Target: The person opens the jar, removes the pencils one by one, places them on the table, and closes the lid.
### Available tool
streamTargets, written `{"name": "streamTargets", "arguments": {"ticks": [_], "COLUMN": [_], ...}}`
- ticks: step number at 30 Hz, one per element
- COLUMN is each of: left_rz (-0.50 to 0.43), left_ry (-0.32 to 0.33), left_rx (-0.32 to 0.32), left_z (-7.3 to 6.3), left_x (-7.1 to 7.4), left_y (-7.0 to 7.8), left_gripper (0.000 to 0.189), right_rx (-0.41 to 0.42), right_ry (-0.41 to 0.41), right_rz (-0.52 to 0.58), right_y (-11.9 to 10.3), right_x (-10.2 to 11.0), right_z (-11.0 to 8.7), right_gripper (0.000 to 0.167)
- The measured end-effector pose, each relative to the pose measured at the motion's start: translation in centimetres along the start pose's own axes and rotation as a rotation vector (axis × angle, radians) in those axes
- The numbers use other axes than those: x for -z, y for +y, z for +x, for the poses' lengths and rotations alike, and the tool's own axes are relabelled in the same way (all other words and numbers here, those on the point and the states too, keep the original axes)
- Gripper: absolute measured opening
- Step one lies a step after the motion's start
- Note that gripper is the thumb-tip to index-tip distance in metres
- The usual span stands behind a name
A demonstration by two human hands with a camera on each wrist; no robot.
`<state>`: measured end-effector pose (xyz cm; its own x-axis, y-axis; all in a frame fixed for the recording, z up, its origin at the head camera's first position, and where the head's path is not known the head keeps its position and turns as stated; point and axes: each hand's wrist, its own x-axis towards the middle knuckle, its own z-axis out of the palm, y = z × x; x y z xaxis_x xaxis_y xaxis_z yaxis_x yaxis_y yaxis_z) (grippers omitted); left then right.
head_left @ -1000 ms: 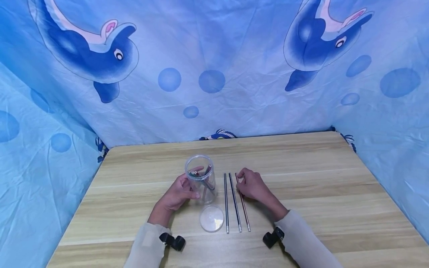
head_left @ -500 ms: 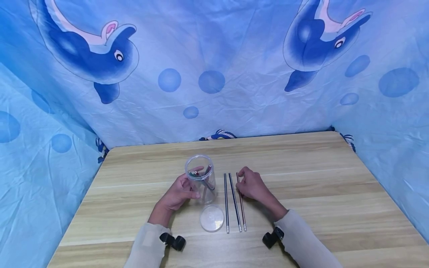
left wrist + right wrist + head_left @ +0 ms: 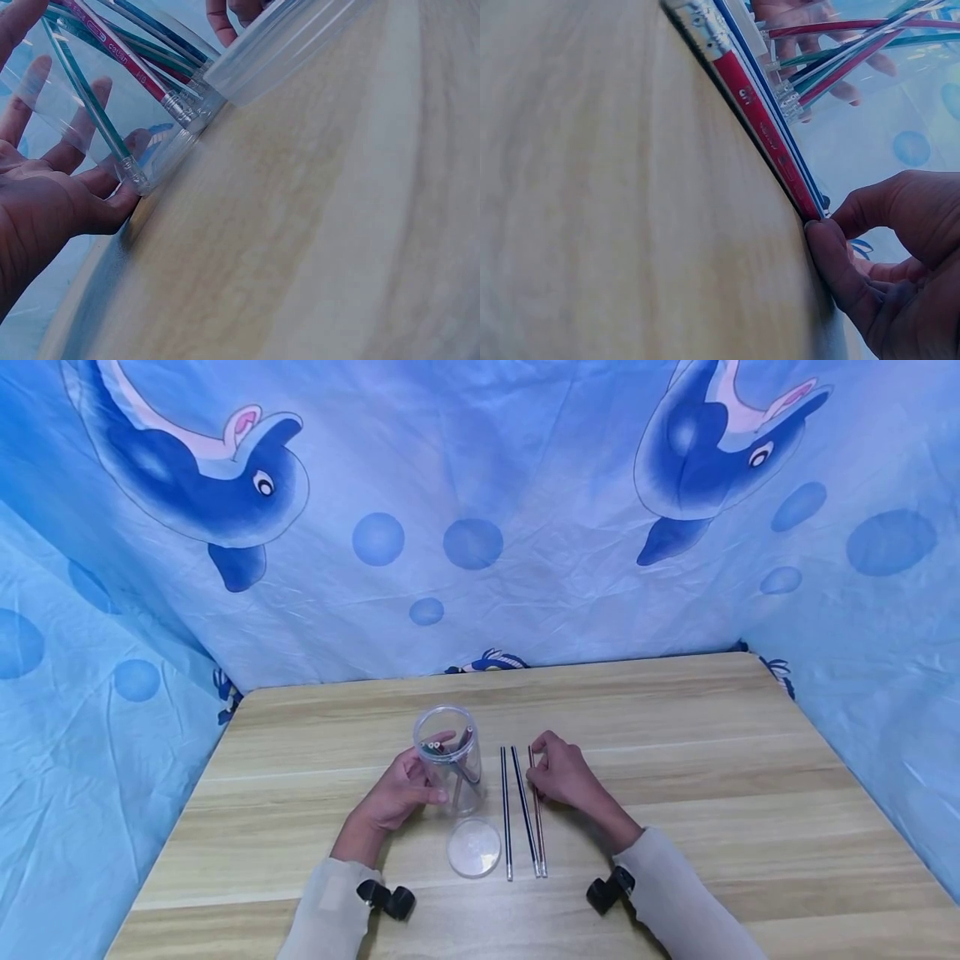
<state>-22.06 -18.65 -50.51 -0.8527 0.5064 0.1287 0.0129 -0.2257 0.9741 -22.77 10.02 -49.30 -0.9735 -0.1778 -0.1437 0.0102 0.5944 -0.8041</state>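
My left hand (image 3: 397, 793) is wrapped round a clear plastic jar (image 3: 467, 795) that stands on the table. Inside it several pencils lean at angles; a red one (image 3: 131, 64) and a green one (image 3: 88, 101) show in the left wrist view. To the jar's right, two dark blue pencils (image 3: 507, 827) lie lengthwise with their eraser ends toward me. Beside them is a red pencil (image 3: 539, 835), its upper part pinched between the thumb and fingers of my right hand (image 3: 564, 774). The red pencil's eraser end lies right at the nearer blue pencil's.
A round clear lid (image 3: 474, 848) lies flat just in front of the jar. The wood-grain table (image 3: 735, 810) extends to both sides. Behind it hangs a blue cloth (image 3: 555, 602) with dolphins, and a camera sits on each wrist.
The red pencil's eraser end has swung left, up to the neighbouring blue pencil, with my right hand pinching it throughout. My left hand and the jar have stayed in place.
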Motion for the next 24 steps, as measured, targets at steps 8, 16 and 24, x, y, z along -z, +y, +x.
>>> {"name": "streamTargets", "arguments": {"ticks": [8, 16, 24], "left_rz": [-0.003, -0.006, -0.013], "left_ry": [-0.006, -0.004, -0.004], "left_rx": [-0.004, -0.002, -0.003], "left_z": [0.11, 0.1, 0.1], "left_x": [0.15, 0.23, 0.3], "left_y": [-0.04, -0.09, -0.1], "left_gripper": [0.086, 0.087, 0.087], "right_rx": [-0.017, 0.007, 0.039], "right_ry": [-0.003, -0.02, -0.033], "right_rz": [0.044, 0.036, 0.043], "right_y": [0.07, 0.22, 0.18], "right_x": [-0.03, -0.09, -0.16], "right_z": [0.21, 0.35, 0.41], "right_gripper": [0.046, 0.047, 0.045]}}
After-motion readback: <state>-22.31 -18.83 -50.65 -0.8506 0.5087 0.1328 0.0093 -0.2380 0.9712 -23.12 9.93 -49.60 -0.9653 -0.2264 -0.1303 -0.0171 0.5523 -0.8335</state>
